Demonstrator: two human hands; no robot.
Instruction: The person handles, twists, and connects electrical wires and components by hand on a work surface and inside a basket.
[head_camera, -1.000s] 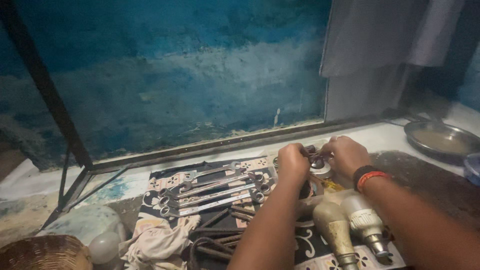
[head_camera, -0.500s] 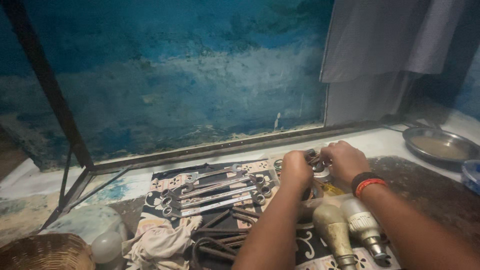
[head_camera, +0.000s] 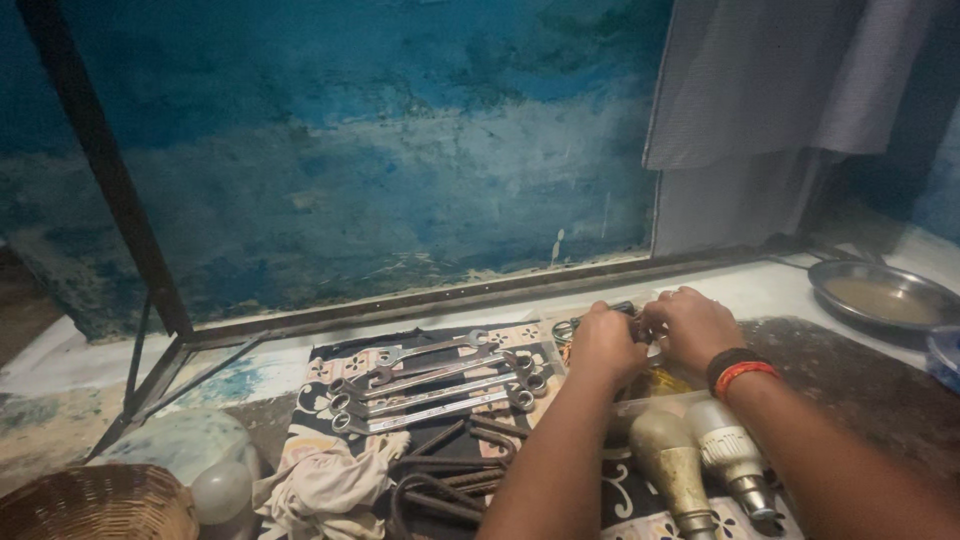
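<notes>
My left hand (head_camera: 604, 345) and my right hand (head_camera: 690, 325) meet at the far edge of a patterned mat (head_camera: 320, 400), fingers curled around a small dark metal part (head_camera: 625, 310) that they mostly hide. A black and an orange band sit on my right wrist (head_camera: 740, 370). Just left of my left hand lies a row of several steel spanners (head_camera: 430, 385). Under my forearms lie two dusty bulb-shaped objects (head_camera: 690, 460).
A crumpled rag (head_camera: 325, 490) and bent rusty rods (head_camera: 450, 470) lie at the mat's front. A woven basket (head_camera: 95, 505) and pale round objects (head_camera: 200, 455) sit front left. A metal dish (head_camera: 885, 295) stands right. A dark metal frame (head_camera: 110, 200) leans against the blue wall.
Both hands stayed together on the small part at the mat's far edge. The view shifted slightly, so the hands sit a little lower in it.
</notes>
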